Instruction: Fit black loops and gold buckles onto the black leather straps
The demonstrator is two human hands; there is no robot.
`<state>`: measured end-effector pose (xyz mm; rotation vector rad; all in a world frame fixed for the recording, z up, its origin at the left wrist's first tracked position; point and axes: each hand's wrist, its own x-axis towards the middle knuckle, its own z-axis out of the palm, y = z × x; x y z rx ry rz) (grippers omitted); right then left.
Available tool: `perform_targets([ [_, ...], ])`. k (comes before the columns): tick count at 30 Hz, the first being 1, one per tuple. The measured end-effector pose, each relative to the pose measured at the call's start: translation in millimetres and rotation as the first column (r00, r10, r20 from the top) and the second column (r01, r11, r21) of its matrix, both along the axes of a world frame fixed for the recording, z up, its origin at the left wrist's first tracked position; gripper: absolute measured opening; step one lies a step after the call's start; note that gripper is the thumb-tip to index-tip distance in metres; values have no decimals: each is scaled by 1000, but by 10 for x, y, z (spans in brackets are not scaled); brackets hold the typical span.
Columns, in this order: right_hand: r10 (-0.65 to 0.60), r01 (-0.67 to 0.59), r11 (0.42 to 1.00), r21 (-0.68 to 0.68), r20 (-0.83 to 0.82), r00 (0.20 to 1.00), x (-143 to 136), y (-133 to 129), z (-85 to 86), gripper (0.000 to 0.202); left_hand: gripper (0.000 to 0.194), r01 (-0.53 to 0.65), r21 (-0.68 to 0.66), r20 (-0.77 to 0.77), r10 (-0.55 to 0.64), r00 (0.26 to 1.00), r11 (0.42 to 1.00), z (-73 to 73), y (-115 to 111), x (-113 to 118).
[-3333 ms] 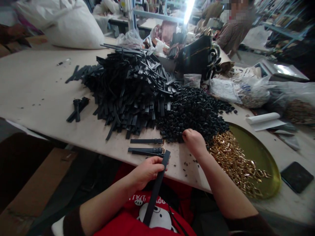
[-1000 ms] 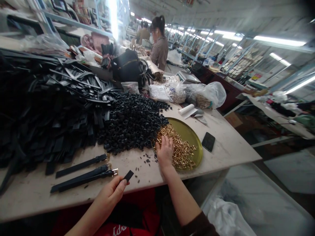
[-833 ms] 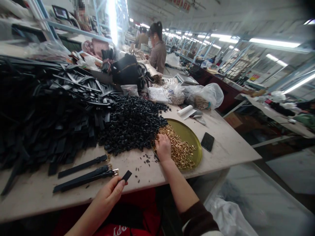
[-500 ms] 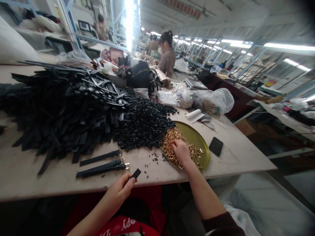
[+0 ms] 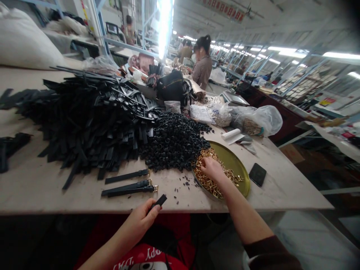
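Note:
A short black strap (image 5: 161,200) is pinched between the thumb and fingers of my left hand (image 5: 144,216), just off the table's front edge. My right hand (image 5: 212,168) reaches into a heap of gold buckles (image 5: 209,183) on a round olive-gold tray (image 5: 244,176); its fingertips are partly hidden, so any buckle in them cannot be made out. Three black straps with gold buckles (image 5: 126,176) lie on the table left of the tray. Behind them are a pile of small black loops (image 5: 174,144) and a large heap of black straps (image 5: 92,120).
A black phone (image 5: 257,174) lies right of the tray. Clear plastic bags (image 5: 267,120), a white paper roll (image 5: 232,135) and a black bag (image 5: 170,85) are farther back on the table (image 5: 292,187). A person (image 5: 203,65) stands beyond.
The view has shifted, so the scene sits farther right, with more of the table's left side showing. My left hand still holds the strap, and my right hand remains among the buckles.

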<state>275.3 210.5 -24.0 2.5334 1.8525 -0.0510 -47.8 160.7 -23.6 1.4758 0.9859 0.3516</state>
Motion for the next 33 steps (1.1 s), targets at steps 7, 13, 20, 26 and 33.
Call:
perform_targets([
  [7,-99,97,995,-27,-56,994,21,148,-81,17,31,40,15,-32,-39,999,999,36,124,45],
  [13,-92,99,993,60,-96,991,13,47,-64,22,32,57,44,-59,-55,997,997,76,181,57],
  [20,27,-24,997,71,-41,999,-24,-19,54,24,33,107,111,-43,-103,994,988,262,246,131],
  [26,92,-92,996,-22,21,996,-100,67,9,16,34,94,132,-31,-90,995,987,220,110,110],
  [33,61,-60,998,36,-39,997,-214,83,17,13,35,75,148,-39,-70,997,986,195,-13,2],
])
